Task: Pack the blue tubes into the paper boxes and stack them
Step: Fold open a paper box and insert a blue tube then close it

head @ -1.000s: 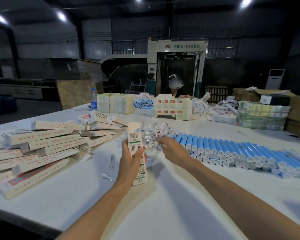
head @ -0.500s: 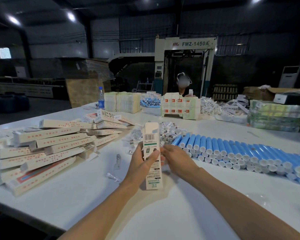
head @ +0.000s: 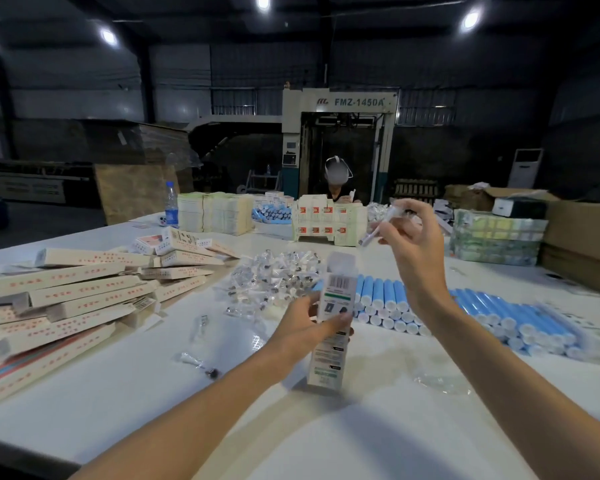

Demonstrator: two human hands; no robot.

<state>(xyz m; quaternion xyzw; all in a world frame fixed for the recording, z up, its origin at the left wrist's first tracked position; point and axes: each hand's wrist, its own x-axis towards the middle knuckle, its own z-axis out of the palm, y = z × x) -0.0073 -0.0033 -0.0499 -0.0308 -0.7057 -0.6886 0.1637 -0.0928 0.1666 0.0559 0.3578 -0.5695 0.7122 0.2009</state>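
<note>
Blue tubes (head: 492,306) lie in a long row on the table (head: 361,438), just behind the box (head: 336,306) and to its right; no hand holds one. Whether a tube is already inside the box, I cannot tell. The box stands upright on its lower end with the top flap open. The left hand (head: 305,327) grips it around the middle. High above the box and to its right, the right hand (head: 413,244) pinches a small clear packet (head: 381,226) between thumb and fingertips.

I think the danger is at the mouth of the box. It is narrow and the packet is thin, so the packet can slide out of the pinch, or hit the flap and fall beside the box. If the left hand squeezes too much, the mouth becomes flatter. The right forearm passes over the tubes, so a low move down may push them and make them roll. Left of the box, the pile of boxes (head: 77,299) looks loose and may slide when one more is put on it.
</note>
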